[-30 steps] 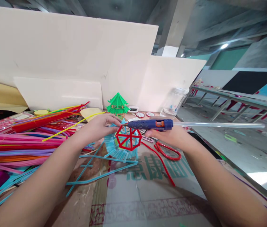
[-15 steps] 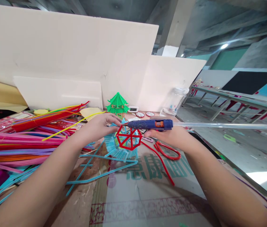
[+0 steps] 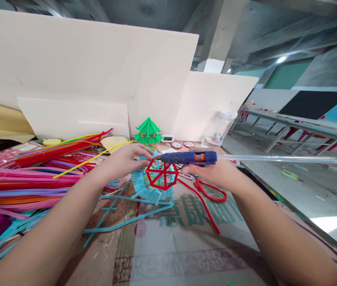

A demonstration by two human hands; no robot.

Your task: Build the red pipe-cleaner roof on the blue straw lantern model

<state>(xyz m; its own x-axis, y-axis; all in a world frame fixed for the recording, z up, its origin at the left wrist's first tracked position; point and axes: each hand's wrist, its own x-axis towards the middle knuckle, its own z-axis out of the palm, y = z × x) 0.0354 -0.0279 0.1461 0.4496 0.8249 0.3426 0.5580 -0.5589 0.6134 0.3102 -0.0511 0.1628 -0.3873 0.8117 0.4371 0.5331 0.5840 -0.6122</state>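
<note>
A blue hot glue gun lies level in my right hand, with a long clear glue stick sticking out of its back. Its nozzle meets the upper left corner of a red wheel-shaped frame with spokes. The fingertips of my left hand pinch the frame at that same corner. Just behind and below the frame is a light-blue round piece made of many short strips. A green pagoda-like roof stands farther back.
Bundled coloured pipe cleaners fill the left side. Red-handled scissors and a red strip lie at the right. Loose light-blue strips cross the table in front. A clear jar stands by the white boards.
</note>
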